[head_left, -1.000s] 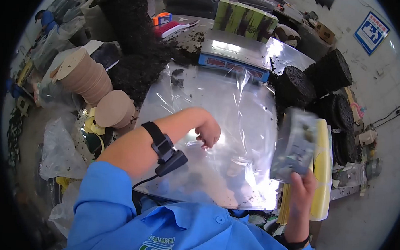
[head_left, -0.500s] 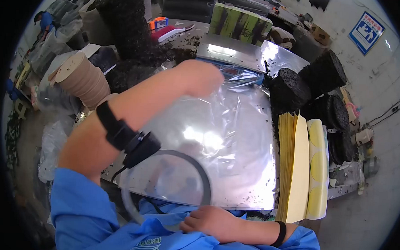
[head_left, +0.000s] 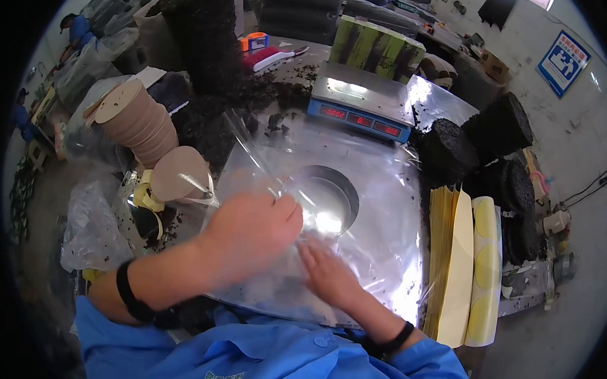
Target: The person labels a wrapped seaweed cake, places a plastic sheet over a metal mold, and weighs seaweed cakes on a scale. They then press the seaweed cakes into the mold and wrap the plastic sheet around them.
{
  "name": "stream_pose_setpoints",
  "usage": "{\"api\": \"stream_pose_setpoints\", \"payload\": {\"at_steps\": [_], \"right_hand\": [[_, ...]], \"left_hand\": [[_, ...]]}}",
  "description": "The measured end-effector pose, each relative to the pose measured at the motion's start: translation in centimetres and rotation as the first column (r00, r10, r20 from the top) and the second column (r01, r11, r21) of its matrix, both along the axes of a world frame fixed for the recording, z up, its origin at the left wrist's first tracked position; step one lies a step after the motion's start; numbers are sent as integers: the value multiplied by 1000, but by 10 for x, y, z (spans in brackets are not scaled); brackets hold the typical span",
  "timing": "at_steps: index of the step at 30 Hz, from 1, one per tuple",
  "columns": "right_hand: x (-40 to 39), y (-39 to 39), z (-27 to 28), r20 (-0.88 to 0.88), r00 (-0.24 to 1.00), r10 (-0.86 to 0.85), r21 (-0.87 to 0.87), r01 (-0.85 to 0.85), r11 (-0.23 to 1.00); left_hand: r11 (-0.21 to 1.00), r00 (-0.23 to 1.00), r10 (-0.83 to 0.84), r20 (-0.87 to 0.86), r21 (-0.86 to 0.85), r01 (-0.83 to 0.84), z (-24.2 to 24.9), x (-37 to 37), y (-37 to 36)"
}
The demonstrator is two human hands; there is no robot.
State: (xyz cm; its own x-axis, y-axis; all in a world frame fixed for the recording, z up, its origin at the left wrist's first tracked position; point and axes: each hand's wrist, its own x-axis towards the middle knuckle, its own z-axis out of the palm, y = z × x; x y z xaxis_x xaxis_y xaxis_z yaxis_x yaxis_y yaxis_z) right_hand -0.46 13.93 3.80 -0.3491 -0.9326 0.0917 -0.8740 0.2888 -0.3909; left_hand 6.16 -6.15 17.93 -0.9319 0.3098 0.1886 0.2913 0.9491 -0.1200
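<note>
My left hand is closed, blurred by motion, with clear plastic film bunched at its fingers. Just right of it, my right hand has its fingers stretched out against the film near the metal sheet. A grey round ring lies on the shiny metal sheet, beyond both hands. How far the film extends over the ring is hard to make out. Behind the ring stands a blue digital scale with red figures lit.
Round brown discs are stacked at left, beside dark loose crumbs. Black pressed cakes and yellow paper sheets stand at right. A red brush and a green box are at the back. Other people sit far left.
My left hand has come back from the scale toward me with film. The ring has gone from the front edge onto the metal sheet. My right hand has moved forward and its fingers have straightened.
</note>
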Motion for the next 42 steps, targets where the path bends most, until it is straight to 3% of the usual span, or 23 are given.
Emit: {"api": "stream_pose_setpoints", "payload": {"at_steps": [1,2,3,4,5,6,8,11,12,13,14,16,19,22,23,25,26,28,30,34,36,38,42], "right_hand": [[18,22,19,284,947,154,-37,-149,988],[31,34,39,550,780,300,255,-498,829],[4,46,95,775,325,541,-173,-715,678],[4,61,90,780,319,539,-178,-712,680],[12,78,79,516,771,374,-152,-347,925],[20,92,67,194,981,-28,-279,82,957],[5,108,5,-220,910,-351,128,383,915],[22,123,-20,-263,915,-305,57,330,942],[25,128,-36,-255,916,-310,55,334,941],[22,132,-53,-178,938,-297,154,325,933],[19,134,-65,-107,953,-285,248,303,920],[17,132,-46,-112,950,-292,232,311,922],[0,105,-12,-58,939,-339,2,339,941],[-43,55,14,-41,936,-349,-173,337,925],[-63,43,9,-24,922,-387,-151,379,913],[-99,30,-31,37,890,-455,-10,456,890],[-106,34,-40,246,871,-426,103,413,905],[-96,36,-25,149,906,-396,36,395,918],[-102,38,-17,105,919,-381,36,380,924],[-130,21,11,-73,968,-242,32,245,969],[-144,9,6,-146,976,-159,46,168,985],[-151,11,-13,-85,992,-94,256,113,960],[-163,22,-22,-1,999,-35,236,35,971]], "left_hand": [[1000,998,9,-56,9,-9,-21,20,6],[1000,994,16,-107,18,-14,-44,38,12],[999,991,33,-133,31,-30,-67,53,16],[998,985,51,-163,45,-44,-89,64,21],[998,987,50,-155,48,-43,-112,74,26],[993,987,62,-147,108,-47,-134,83,30],[986,987,65,-147,162,-41,-167,96,33],[952,979,200,35,228,-202,-188,106,39],[950,956,205,210,191,-246,-187,110,38],[951,906,209,368,142,-276,-181,109,33],[954,912,207,355,135,-269,-169,102,22],[919,750,-34,660,315,-236,-121,79,-1],[850,958,152,244,462,-253,-90,9,-15],[773,924,382,6,546,-323,-141,-68,-26],[777,923,385,-5,541,-321,-166,-85,-24],[493,874,416,250,746,-448,-208,-99,-15],[503,877,418,236,744,-440,-211,-97,-13],[432,882,406,241,800,-417,-212,-98,-7],[444,853,447,268,761,-472,-189,-104,-26],[531,939,282,195,784,-322,-192,-172,-94],[761,941,214,263,558,-330,-227,-217,-131],[872,918,346,192,295,-390,-244,-234,-172],[729,812,576,90,394,-560,-255,-232,-250]]}}
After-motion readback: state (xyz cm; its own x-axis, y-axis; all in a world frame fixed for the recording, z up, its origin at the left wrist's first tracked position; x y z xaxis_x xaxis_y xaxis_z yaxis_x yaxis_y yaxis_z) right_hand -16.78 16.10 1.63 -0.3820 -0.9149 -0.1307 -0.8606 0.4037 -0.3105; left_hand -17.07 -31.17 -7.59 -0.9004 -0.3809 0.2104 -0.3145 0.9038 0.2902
